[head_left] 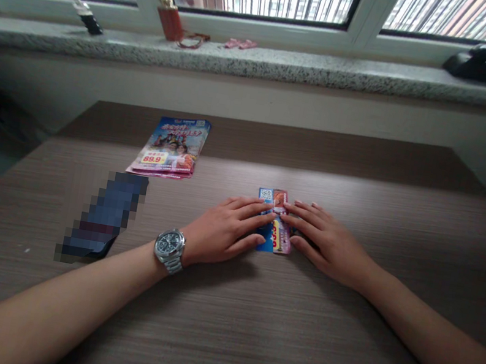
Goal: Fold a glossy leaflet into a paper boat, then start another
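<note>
A folded flyer [266, 241], blue on one side and pink with yellow and a food picture on the other, lies on the wooden table in front of me. My left hand [229, 229], with a metal watch [169, 245] on the wrist, rests its outstretched fingers on the flyer's left part. From the other side, my right hand [330, 243] lays its extended fingertips on the right edge. Both palms face down, and the fingers cover the flyer's middle. Neither hand grasps anything.
At the back left of the table [334, 359] sits a stack of flyers [174, 146]. A blurred-out phone-like object [104, 215] lies near my left forearm. The stone windowsill [317, 70] carries a red box [170, 22], pink items [240, 44] and a black device with a cable [483, 66].
</note>
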The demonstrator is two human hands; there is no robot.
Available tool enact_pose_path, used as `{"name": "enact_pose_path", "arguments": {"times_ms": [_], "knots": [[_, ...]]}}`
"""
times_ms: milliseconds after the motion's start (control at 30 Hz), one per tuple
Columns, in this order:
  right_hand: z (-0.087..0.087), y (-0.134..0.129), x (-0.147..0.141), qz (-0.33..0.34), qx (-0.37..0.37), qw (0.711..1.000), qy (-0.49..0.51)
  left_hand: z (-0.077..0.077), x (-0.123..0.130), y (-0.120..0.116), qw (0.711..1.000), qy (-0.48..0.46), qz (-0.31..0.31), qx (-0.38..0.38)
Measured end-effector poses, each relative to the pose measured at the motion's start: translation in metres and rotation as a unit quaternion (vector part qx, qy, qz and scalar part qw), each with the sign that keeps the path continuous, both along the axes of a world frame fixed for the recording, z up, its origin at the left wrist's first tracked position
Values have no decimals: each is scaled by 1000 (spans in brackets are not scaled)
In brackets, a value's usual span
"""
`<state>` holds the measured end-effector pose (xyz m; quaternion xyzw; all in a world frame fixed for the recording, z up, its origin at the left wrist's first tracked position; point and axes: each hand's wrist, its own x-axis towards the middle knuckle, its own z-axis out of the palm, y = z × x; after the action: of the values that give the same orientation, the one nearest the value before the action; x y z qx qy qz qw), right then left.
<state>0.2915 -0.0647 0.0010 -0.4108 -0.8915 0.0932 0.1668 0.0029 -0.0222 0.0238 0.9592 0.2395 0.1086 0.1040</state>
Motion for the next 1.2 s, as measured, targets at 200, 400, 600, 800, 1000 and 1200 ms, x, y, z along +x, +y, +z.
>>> {"name": "enact_pose_path", "arguments": {"times_ms": [200, 400, 600, 800, 1000, 1200], "knots": [[0, 0, -1, 15, -1, 1000, 24, -3, 0, 6, 999, 23, 32, 1], [1, 0, -2, 10, 7, 1000, 22, -3, 1, 5, 998, 50, 44, 17], [12, 1, -10, -7, 26, 996, 90, -4, 1, 4, 997, 49, 50, 24], [21, 10, -25, -8, 16, 998, 61, -6, 1, 5, 997, 52, 46, 26], [18, 24, -35, -38, -25, 999, 30, -8, 0, 5, 997, 49, 46, 30], [18, 30, -38, -73, -67, 994, 46, -10, 0, 5, 997, 49, 50, 28]]}}
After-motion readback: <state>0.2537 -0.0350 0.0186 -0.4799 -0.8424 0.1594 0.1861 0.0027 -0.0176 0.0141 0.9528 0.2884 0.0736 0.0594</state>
